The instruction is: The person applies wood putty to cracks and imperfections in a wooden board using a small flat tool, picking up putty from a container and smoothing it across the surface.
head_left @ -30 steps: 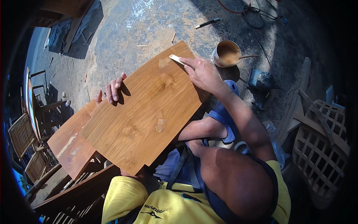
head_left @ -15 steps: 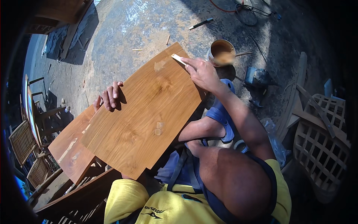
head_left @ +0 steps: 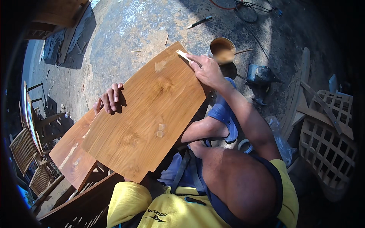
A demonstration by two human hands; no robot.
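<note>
A wide tan wooden board [head_left: 148, 110] lies slanted across my lap. My left hand [head_left: 111, 99] is closed over its left edge, fingers on top and the thumb at the side. Near the far right edge, my right hand [head_left: 208, 72] pinches a thin, pale, flat scraper strip [head_left: 183, 55], whose tip touches the board. Beside that tip is a light filler smear [head_left: 160, 66]; two small pale patches [head_left: 160, 131] show lower on the wood. A can [head_left: 210, 48] of brown paste stands just beyond my right hand, with a stick [head_left: 243, 51] leaning out.
A second, reddish board [head_left: 72, 161] lies partly under the first. Right of my foot are a dark power tool [head_left: 261, 75] and a tape roll [head_left: 245, 146]. Wooden lattice pieces [head_left: 323, 142] stand at the right, slatted chairs [head_left: 24, 148] at the left. A marker [head_left: 199, 22] lies on the floor.
My right hand has moved the scraper strip a little toward the board's far right edge. My left hand keeps its place on the board. The whole view has shifted slightly.
</note>
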